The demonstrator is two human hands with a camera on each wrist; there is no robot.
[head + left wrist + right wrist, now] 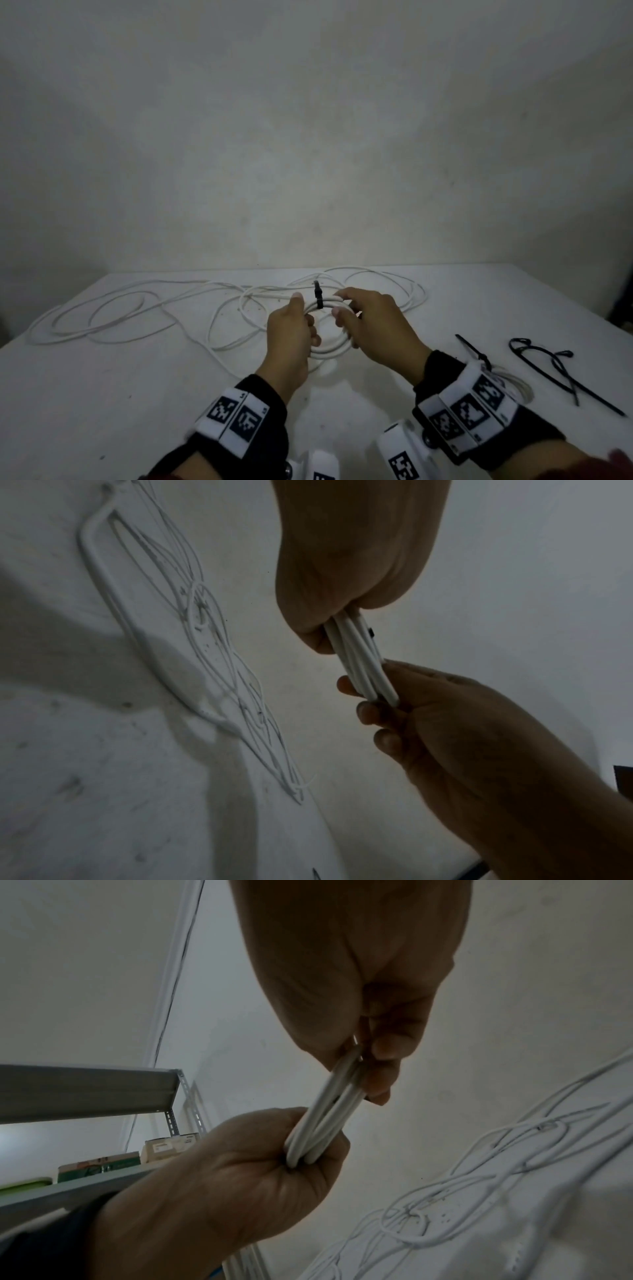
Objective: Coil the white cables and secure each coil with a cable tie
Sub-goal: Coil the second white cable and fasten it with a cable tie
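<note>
The white coil (329, 329) hangs between both hands above the tabletop (137, 377), several rounds of smooth cable gathered into one ring. A black cable tie (318, 297) wraps its far edge, midway between the thumbs, its tail standing up. The left hand (291, 337) grasps one side and the right hand (373, 329) the other, probably to keep the turns bunched while the tie binds. Beyond the fingers, loose white cable (137, 308) sprawls; spare ties (561, 373) lie outside the right wrist.
</note>
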